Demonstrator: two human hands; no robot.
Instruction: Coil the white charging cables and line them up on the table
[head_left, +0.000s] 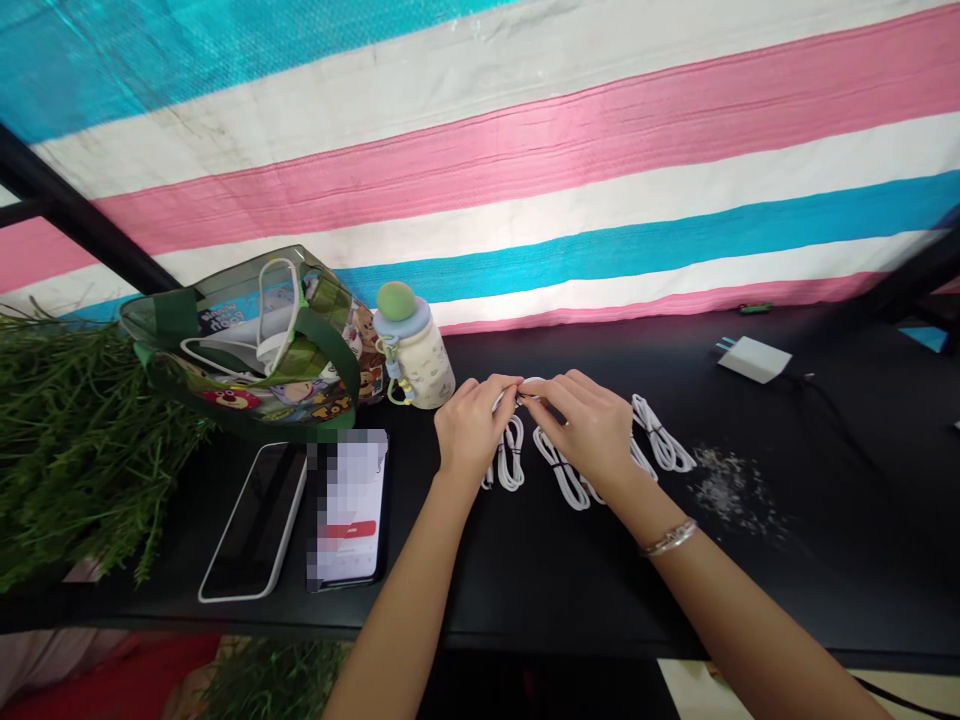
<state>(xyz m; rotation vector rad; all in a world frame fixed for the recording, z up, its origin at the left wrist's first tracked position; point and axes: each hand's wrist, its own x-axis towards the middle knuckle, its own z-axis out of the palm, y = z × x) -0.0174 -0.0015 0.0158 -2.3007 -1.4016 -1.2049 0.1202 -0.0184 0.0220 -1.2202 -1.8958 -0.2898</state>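
Note:
In the head view my left hand (474, 422) and my right hand (586, 420) meet near the middle of the black table, fingertips pinched together on a white cable (532, 381). Most of that cable is hidden by my fingers. Just below my left hand lies a coiled white cable (511, 455) bound with a dark tie. Another bundled white cable (562, 470) rests under my right hand, partly covered by it. To the right of that hand is one more tied white cable bundle (661, 435).
On the left stand a green see-through bag (247, 390), a cream water bottle (424, 365) and green plants (82, 450). Two phones lie in front, one white-edged (255, 525), one lit (352, 510). Rightward are small white scraps (735, 490) and a white charger plug (754, 360).

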